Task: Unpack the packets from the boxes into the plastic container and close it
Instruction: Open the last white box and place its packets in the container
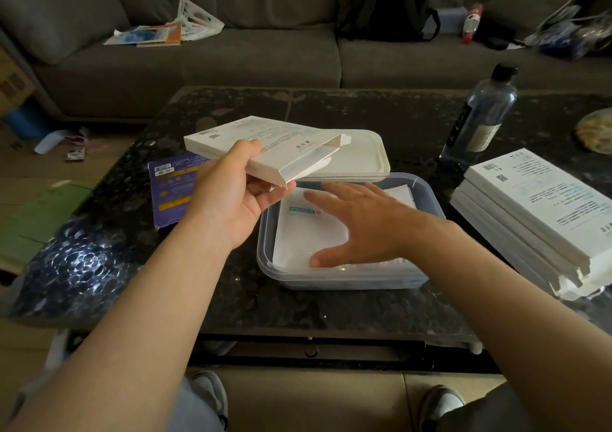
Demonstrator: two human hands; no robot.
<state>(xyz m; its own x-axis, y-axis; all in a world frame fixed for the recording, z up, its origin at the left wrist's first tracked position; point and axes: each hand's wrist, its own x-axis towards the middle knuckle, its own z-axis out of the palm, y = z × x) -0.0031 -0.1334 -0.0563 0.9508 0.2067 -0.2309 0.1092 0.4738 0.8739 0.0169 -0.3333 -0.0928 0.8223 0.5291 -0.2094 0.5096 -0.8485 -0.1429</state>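
1. The plastic container (344, 282) stands open on the bench (298, 312), near its front edge and directly before the person. White packets (308, 236) lie flat inside it, in at least one layer.
2. The lid (361, 156) lies just behind the container at its far rim. It is not fitted, so closing has not been done.
3. The right grip (361, 223) is released: fingers straight and spread, palm down over the packets. Whether it presses them or merely hovers cannot be told.
4. The left grip (231, 196) grasps a white box (265, 140) by its near edge, thumb on top, and holds it tilted above the container's left corner. The open end and loose flap face the lid. No packet shows in the mouth (judged emptied, not confirmed).
5. A stack of white boxes (530, 206) sits on the bench to the right, apart from the container. Whether these are full cannot be told.
6. A purple carton (169, 193) lies flat on the bench to the left, partly hidden by the left forearm.
7. A water bottle (477, 120) stands behind the stack, clear of the work.
8. Assessment: unpacking is under way. Judged outstanding: discarding the held box, dealing with the stack, and fitting the lid.
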